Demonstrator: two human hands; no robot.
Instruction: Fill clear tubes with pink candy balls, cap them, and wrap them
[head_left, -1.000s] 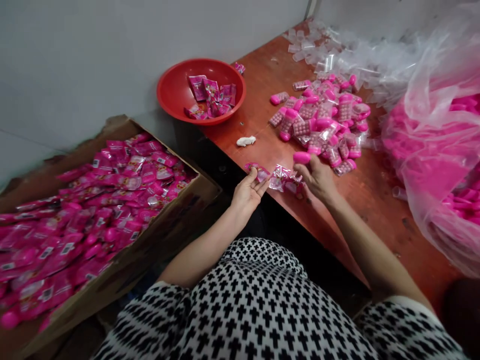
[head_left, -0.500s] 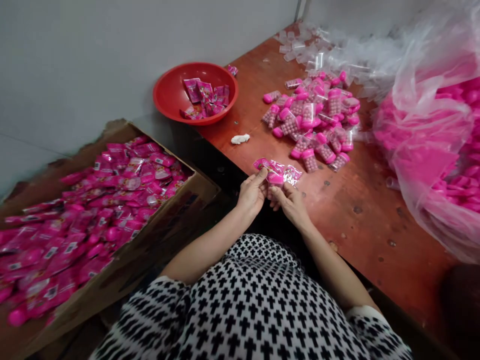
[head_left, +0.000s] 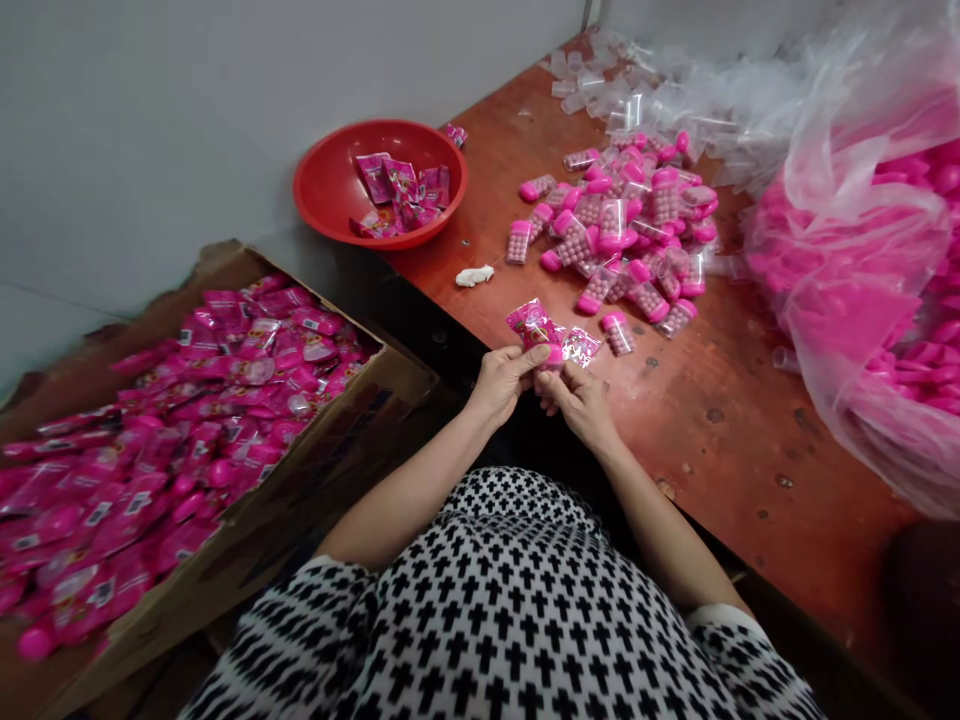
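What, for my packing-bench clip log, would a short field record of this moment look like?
left hand: pinches pink packet at the table's near edge
right hand: grips the same packet from below
beside packet: clear wrapper on table
mid table: pile of pink-capped containers; white scrap
by the wall: red bowl holding pink packets
right side: clear bag of pink parts
left of table: cardboard box full of pink packets

short-sleeved white top printed with small black crosses.
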